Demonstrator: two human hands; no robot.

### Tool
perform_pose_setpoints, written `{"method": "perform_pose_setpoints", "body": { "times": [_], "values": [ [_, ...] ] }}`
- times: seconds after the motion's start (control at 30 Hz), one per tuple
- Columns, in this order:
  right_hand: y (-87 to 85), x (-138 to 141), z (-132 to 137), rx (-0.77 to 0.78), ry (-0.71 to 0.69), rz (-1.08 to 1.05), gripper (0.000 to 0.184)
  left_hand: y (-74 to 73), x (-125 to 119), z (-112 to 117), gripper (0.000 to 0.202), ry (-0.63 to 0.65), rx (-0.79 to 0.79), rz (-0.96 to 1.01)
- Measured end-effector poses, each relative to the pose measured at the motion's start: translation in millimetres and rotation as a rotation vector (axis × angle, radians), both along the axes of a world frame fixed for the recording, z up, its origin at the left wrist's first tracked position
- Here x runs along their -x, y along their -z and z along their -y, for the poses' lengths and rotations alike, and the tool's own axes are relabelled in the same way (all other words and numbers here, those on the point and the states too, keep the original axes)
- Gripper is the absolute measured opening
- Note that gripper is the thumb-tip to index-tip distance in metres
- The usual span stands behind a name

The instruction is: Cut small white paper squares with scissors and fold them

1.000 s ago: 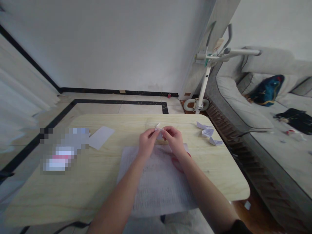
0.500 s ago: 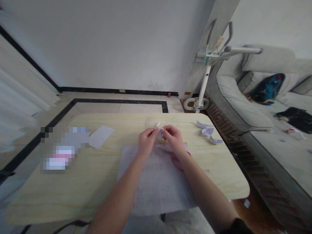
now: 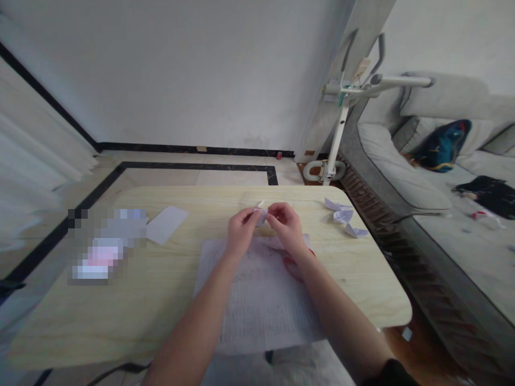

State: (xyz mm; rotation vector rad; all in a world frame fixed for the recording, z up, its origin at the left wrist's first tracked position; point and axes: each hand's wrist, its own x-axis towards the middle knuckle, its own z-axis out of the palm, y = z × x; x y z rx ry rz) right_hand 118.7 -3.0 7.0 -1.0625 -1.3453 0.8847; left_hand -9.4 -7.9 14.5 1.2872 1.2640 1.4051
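Note:
A small piece of folded white paper (image 3: 261, 216) is pinched between the fingertips of my left hand (image 3: 241, 229) and my right hand (image 3: 286, 228), above the far middle of the table. My fingers hide much of its shape. Under my wrists lies a large printed sheet (image 3: 261, 305), like newspaper. On it, partly covered by my right forearm, is a pair of scissors with red handles (image 3: 292, 269). A small white scrap (image 3: 260, 204) shows just beyond my fingertips; whether it joins the held paper I cannot tell.
Three folded paper pieces (image 3: 343, 216) lie at the table's right. A flat white sheet (image 3: 167, 224) rests on the left beside a blurred-out item (image 3: 100, 257). The pale wooden table (image 3: 370, 289) has rounded corners. Beyond it stand a white exercise machine (image 3: 338, 134) and a grey sofa (image 3: 402, 155).
My fingers have shifted slightly on the folded paper, and it has tilted a little between them. My right hand has risen slightly. Everything else stays in place.

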Motion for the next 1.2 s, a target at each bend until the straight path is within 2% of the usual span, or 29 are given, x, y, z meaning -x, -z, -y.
{"method": "perform_pose_setpoints", "body": {
  "times": [0.33, 0.47, 0.57, 0.7, 0.93, 1.03, 1.1, 1.2],
  "values": [
    [-1.7, -3, 3, -0.078, -0.006, 0.222, 0.003, 0.0, 4, 1, 0.022, 0.019, -0.072, -0.17],
    [-4.2, -6, -1, -0.061, 0.008, 0.271, 0.004, 4.7, 7, -3, 0.023, -0.052, -0.032, -0.053],
    [-12.4, -13, -1, -0.012, -0.019, 0.337, 0.005, 8.1, 8, -6, 0.025, -0.096, -0.004, 0.042],
    [-26.5, -28, 6, -0.012, -0.057, 0.466, 0.009, 7.3, 7, -7, 0.025, -0.071, 0.02, 0.097],
    [-32.8, -44, 30, 0.042, -0.056, 0.566, 0.015, 5.0, 5, -1, 0.036, 0.071, 0.076, 0.23],
    [-31.3, -50, 52, 0.03, -0.116, 0.766, 0.019, 7.9, 6, -4, 0.037, 0.027, 0.094, 0.286],
    [-29.5, -55, 68, 0.025, -0.135, 0.93, 0.016, 10.2, 8, -7, 0.037, -0.018, 0.12, 0.325],
    [-27.2, -64, 84, 0.036, -0.152, 1.062, 0.012, 12.3, 9, -12, 0.036, -0.047, 0.146, 0.368]
  ]
}}
